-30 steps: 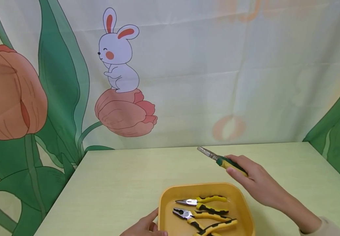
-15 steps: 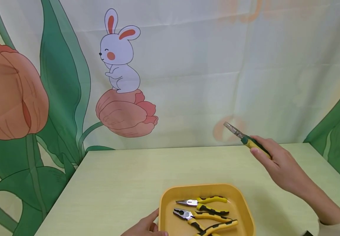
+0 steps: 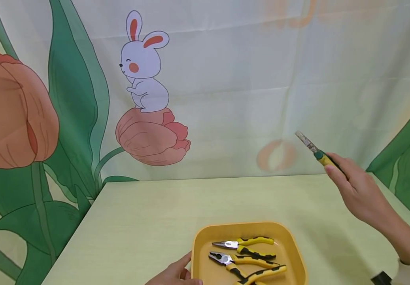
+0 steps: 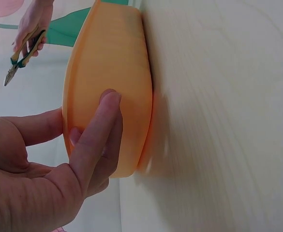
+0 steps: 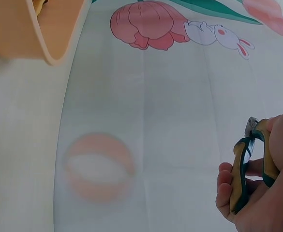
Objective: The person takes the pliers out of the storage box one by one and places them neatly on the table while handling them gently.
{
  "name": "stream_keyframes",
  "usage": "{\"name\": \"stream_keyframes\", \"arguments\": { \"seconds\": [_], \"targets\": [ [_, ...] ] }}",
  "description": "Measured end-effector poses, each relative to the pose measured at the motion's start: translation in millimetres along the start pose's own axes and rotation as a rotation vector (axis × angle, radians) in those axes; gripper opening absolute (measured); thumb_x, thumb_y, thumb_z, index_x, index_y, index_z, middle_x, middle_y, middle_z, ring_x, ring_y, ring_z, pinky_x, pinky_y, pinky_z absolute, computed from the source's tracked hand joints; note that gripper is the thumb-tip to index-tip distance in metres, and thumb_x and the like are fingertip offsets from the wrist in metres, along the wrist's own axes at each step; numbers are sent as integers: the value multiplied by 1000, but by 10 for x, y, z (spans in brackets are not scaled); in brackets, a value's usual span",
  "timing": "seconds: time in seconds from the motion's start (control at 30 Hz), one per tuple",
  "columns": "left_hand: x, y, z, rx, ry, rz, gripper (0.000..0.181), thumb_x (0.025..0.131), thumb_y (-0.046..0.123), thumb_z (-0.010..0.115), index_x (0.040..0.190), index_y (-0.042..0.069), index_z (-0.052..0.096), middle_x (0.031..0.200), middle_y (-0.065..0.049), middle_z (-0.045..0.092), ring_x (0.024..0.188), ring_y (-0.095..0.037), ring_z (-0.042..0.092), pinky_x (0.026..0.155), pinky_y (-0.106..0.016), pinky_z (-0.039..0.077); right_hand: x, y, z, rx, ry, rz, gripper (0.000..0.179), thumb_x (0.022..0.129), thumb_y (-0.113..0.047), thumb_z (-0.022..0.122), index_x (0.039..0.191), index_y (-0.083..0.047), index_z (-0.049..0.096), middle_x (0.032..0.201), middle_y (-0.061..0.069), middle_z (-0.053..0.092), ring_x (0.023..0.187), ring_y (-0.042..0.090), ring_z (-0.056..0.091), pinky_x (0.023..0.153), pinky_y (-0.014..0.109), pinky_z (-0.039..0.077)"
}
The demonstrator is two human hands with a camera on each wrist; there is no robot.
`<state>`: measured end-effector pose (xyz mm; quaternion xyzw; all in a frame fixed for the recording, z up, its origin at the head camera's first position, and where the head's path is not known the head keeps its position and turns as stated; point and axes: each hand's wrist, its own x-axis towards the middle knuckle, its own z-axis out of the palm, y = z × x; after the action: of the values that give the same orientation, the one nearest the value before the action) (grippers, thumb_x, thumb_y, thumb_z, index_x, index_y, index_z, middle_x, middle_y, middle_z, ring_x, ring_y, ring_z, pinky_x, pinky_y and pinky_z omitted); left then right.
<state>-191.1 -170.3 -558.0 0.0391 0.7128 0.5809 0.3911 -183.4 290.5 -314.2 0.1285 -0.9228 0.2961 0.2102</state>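
My right hand (image 3: 358, 190) grips a pair of pliers (image 3: 321, 154) with yellow and green handles, raised above the right side of the table. Their metal nose points up and to the left in the head view. In the right wrist view the fingers curl round the pliers' handles (image 5: 240, 179), which are spread apart. My left hand (image 4: 59, 169) holds the left side of a yellow tray (image 4: 117, 53), its fingers against the outer wall and a digit at the rim. In the tray lie long-nose pliers (image 3: 231, 244) and combination pliers (image 3: 226, 259), both with yellow and black handles.
The tray stands on a pale table (image 3: 148, 209) near its front edge. Behind the table hangs a printed cloth (image 3: 219, 99) with a rabbit and tulips. A small black object (image 3: 381, 278) shows by the right sleeve. The tray's near part is cut off in the head view.
My right hand has carried the pliers up and to the right, away from above the tray. The left hand and the tray have stayed in place.
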Motion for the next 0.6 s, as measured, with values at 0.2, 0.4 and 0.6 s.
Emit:
{"name": "stream_keyframes", "arguments": {
  "seconds": [0.2, 0.4, 0.6],
  "targets": [
    [6, -1, -5, 29, 30, -22, 101, 74, 45, 83, 156, 25, 27, 91, -13, 62, 78, -22, 63, 61, -29, 54, 17, 111, -56, -6, 14, 24, 50, 107, -27, 39, 149, -1, 38, 119, 21, 52, 92, 21, 45, 67, 24, 38],
    [38, -27, -17, 29, 42, -31, 102, 74, 45, 83, 156, 25, 26, 92, -14, 62, 79, -23, 63, 62, -30, 54, 30, 230, -88, -10, 34, 48, 50, 107, -29, 38, 149, -1, 38, 117, 22, 50, 84, 14, 43, 61, 25, 37],
    [77, -54, -19, 37, 61, -47, 103, 72, 45, 83, 156, 26, 26, 93, -14, 61, 79, -24, 63, 61, -31, 54, 46, 343, -115, -9, 73, 54, 48, 107, -29, 39, 144, 1, 42, 112, 22, 50, 78, 6, 41, 58, 24, 36]
  ]
}}
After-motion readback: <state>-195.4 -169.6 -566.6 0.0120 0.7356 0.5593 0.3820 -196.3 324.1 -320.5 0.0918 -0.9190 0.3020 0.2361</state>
